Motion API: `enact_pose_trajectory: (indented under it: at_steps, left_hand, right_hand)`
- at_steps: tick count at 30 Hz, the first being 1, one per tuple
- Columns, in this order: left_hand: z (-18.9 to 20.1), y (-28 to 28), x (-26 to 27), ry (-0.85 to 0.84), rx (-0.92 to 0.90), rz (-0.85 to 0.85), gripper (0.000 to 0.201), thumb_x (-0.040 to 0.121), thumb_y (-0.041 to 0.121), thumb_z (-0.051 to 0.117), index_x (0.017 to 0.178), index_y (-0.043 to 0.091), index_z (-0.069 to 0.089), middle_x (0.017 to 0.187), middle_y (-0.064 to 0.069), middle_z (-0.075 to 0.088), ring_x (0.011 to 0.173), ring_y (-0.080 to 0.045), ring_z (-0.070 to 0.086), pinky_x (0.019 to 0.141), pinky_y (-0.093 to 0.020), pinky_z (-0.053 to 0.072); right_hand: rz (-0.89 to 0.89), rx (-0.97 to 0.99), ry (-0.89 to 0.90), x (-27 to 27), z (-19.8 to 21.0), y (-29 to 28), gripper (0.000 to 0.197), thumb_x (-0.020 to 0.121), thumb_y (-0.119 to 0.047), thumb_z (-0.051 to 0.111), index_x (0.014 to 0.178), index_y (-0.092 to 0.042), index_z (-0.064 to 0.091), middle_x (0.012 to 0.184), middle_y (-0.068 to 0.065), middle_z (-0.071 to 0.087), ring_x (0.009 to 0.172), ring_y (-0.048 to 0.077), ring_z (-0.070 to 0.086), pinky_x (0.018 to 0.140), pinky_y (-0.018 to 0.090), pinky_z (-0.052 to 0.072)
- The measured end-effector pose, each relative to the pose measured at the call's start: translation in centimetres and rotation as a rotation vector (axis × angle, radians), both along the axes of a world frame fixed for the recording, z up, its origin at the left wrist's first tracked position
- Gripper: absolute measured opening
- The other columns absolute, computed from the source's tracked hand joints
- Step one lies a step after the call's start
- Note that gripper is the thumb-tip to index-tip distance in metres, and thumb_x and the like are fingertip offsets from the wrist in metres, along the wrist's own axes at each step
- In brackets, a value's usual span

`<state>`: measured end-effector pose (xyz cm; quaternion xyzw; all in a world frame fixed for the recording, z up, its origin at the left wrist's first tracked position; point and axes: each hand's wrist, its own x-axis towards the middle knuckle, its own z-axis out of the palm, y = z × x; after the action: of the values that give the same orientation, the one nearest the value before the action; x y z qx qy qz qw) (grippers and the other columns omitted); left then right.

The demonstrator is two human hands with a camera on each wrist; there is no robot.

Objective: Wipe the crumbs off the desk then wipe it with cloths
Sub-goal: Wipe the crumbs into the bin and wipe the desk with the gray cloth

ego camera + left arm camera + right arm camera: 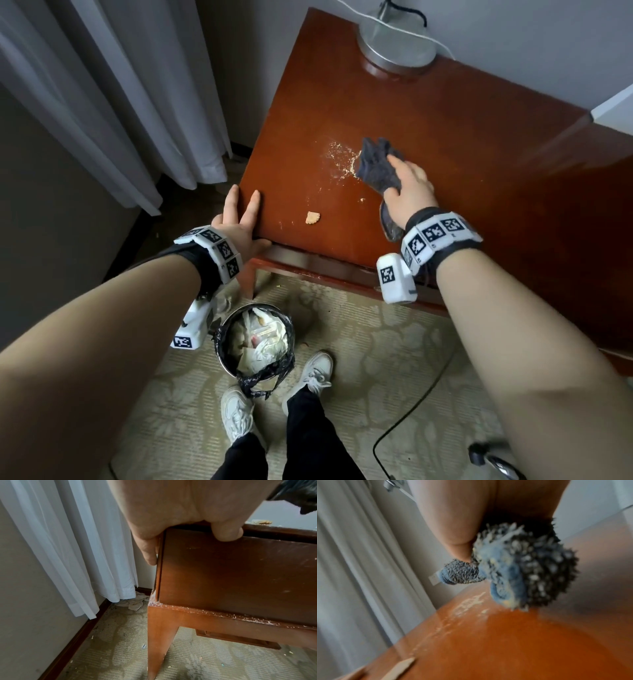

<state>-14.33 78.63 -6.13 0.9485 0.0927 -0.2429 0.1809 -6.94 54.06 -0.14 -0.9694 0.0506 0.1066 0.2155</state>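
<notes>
Crumbs [337, 156] lie scattered near the middle of the reddish bench [445, 113] in the head view, just left of a dark cloth [376, 164]; the right hand [409, 192] presses down on that cloth, fingers bunching it in its grip; a larger biscuit piece [312, 217] sits nearer the front edge; the left hand [239, 219] rests on the bench's front left corner, fingers straight; a lined bin [257, 342] stands on the carpet below, and a lamp base [397, 46] sits at the bench's far edge.

Left wrist view: the left hand [180, 509] drapes over the corner, thumb [226, 530] on the front panel; a white curtain [68, 547] hangs beside.

Right wrist view, blurred: the cloth [522, 572] seems bunched under the right hand [471, 513], touching the bench [505, 649]; pale crumbs [471, 603] streak just beside it.
</notes>
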Motion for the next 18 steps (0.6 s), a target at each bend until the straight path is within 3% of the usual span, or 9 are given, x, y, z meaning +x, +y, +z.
enact_pose_trajectory:
  at_steps: [5,12,18]
  left_hand:
    - [0.1,0.1,0.0,0.007,0.007,-0.011,0.086,0.090,0.043,0.053,0.144,0.041,-0.013,0.153,0.002,-0.026,0.136,-0.032,0.023,0.110,-0.041,0.027]
    - [0.6,0.7,0.2,0.058,0.001,-0.053,0.084,0.091,0.035,0.053,0.145,0.041,-0.012,0.153,0.001,-0.027,0.141,-0.031,0.016,0.112,-0.040,0.026]
    - [0.5,1.0,0.4,0.060,0.056,-0.083,0.084,0.093,0.022,0.051,0.144,0.041,-0.014,0.152,-0.001,-0.026,0.133,-0.029,0.032,0.104,-0.039,0.040]
  right_hand:
    - [0.094,-0.161,0.186,0.3,-2.0,0.6,0.058,0.094,-0.013,0.035,0.147,-0.033,0.022,0.157,-0.006,0.016,0.137,0.032,0.022,0.113,0.036,0.025]
    - [0.603,-0.102,0.204,-4.3,-1.8,1.8,0.063,0.090,-0.002,0.036,0.143,-0.036,0.031,0.156,-0.012,0.016,0.137,0.025,0.017,0.114,0.031,0.019]
    - [0.569,-0.025,0.175,-4.8,-1.3,1.0,0.062,0.090,-0.002,0.035,0.142,-0.035,0.034,0.153,-0.011,0.023,0.138,0.025,0.018,0.114,0.034,0.017]
